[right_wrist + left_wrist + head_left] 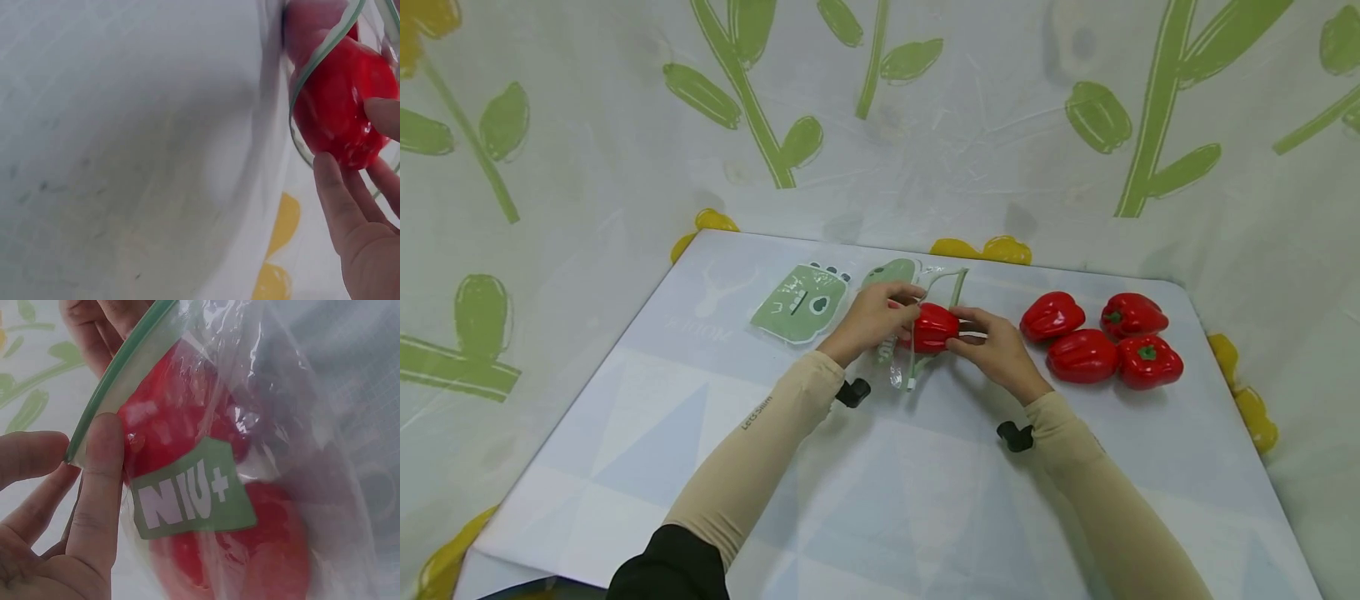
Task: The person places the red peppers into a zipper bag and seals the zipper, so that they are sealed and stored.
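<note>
A clear zip bag (312, 412) with a green-edged mouth and a green printed label lies in front of me. My left hand (874, 317) pinches the bag's green edge between thumb and fingers. At the mouth, my right hand (996, 346) grips a red bell pepper (935, 327), its fingertips and thumb around one end. The right wrist view shows that pepper (347, 103) partly within the green rim. Deeper in the bag, another red bell pepper (275, 544) shows through the plastic, partly hidden behind the label.
Several loose red bell peppers (1082, 356) sit together on the table's right side. A flat green bag (801, 304) with a cartoon face lies left of the hands. The white and blue table (865, 508) has a patterned curtain (970, 150) behind it.
</note>
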{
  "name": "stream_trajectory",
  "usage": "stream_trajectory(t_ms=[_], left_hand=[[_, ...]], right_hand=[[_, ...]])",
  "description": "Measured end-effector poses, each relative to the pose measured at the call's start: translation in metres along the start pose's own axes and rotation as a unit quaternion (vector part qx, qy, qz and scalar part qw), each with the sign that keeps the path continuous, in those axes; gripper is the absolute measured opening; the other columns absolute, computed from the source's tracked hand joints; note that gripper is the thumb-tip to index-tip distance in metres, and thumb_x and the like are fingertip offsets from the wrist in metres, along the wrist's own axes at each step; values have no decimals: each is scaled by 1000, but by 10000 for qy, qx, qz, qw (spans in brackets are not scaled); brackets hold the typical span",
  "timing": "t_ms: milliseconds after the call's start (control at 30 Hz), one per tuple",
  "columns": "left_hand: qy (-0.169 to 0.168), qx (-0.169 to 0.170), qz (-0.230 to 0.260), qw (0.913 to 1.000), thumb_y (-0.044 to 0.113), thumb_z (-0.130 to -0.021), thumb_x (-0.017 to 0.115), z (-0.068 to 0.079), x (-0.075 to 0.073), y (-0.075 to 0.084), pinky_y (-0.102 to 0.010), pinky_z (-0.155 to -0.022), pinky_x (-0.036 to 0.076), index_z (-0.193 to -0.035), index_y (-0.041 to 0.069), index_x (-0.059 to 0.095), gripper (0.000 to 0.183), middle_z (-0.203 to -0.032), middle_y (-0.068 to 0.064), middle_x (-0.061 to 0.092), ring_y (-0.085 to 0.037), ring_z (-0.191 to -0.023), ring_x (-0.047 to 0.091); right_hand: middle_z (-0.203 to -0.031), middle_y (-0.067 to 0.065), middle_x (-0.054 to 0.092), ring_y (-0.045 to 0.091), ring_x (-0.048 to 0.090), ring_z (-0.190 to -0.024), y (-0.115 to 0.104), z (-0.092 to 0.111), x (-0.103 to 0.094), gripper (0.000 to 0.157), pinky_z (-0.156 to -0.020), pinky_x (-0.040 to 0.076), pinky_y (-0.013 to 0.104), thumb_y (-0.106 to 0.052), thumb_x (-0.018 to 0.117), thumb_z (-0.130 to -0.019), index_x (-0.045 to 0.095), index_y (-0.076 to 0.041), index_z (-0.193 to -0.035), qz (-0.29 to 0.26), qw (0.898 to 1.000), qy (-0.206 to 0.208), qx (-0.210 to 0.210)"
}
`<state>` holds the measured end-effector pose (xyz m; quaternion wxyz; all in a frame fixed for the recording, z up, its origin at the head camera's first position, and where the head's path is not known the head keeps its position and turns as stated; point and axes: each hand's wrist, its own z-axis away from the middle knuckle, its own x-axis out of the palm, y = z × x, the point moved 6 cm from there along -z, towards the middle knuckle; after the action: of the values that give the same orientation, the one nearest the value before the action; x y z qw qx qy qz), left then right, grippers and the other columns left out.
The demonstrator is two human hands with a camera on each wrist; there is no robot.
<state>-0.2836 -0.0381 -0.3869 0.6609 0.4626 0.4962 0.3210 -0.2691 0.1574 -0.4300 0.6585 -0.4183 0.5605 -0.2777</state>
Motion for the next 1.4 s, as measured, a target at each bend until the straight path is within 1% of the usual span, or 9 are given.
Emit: stream_trajectory(t_ms=[233,333,533,667,800,900,1067,1267,1400], left_hand=[[-37,163,-15,9999,11,-98,60,-1,1,5,-31,-74,61,-127,9,68,30,-119,-9,67,-23,-91,69],[-25,180,-69,9998,12,-98,60,0,2,7,-29,-74,61,-128,9,68,30,-120,-9,67,-24,-94,68],[-69,214,-282,9993,17,-100,61,0,3,7,-30,-79,60,-130,11,67,31,-128,-11,65,-25,-102,64],[-83,243,-406,9988,19,-100,61,-1,4,5,-32,-82,59,-131,12,67,33,-128,-9,66,-23,-104,64],[-94,317,-396,9987,17,-99,61,-1,5,5,-33,-83,58,-132,9,66,34,-127,-8,67,-21,-99,67],[-89,317,-372,9988,16,-99,60,0,5,4,-32,-82,58,-131,9,67,33,-127,-9,67,-21,-95,68],[-32,271,-461,9986,18,-100,61,1,4,3,-32,-82,58,-130,13,68,31,-126,-7,68,-20,-95,67],[-90,299,-429,9986,18,-99,62,2,3,2,-32,-82,58,-130,11,68,32,-124,-5,68,-20,-97,67],[-102,283,-309,9991,17,-100,61,2,1,-2,-32,-79,59,-132,10,67,33,-123,-1,68,-20,-92,69]], right_hand=[[-139,11,57,28,61,-122,-7,-8,8,54,-99,53,40,-9,75,-92,57,-10,-142,-124,9993,-5,-360],[-137,13,60,29,64,-119,-7,-13,14,54,-98,53,41,-9,76,-91,57,-8,-141,-163,9994,-12,-320],[-136,12,60,29,64,-118,-8,-18,27,53,-97,54,39,-13,78,-90,56,-7,-138,-261,9996,-31,-48],[-136,13,61,30,64,-119,-10,-21,38,51,-97,54,38,-13,77,-91,57,-5,-138,-275,9994,-184,-31],[-135,16,62,32,64,-120,-13,-22,50,46,-97,54,39,-8,73,-93,58,-2,-136,-188,9985,-463,-217],[-133,18,63,33,64,-119,-14,-22,55,44,-97,54,39,-6,72,-93,60,0,-135,-136,9978,-555,-337],[-133,18,63,33,65,-118,-13,-20,56,43,-97,54,41,-7,73,-93,61,-2,-134,-91,9981,-534,-295],[-136,16,61,32,64,-120,-14,-17,54,45,-97,54,41,-10,73,-94,59,-4,-136,-129,9982,-565,-180],[-135,12,62,29,64,-120,-15,-15,50,44,-97,54,39,-13,74,-94,60,-7,-136,-202,9982,-522,-235]])
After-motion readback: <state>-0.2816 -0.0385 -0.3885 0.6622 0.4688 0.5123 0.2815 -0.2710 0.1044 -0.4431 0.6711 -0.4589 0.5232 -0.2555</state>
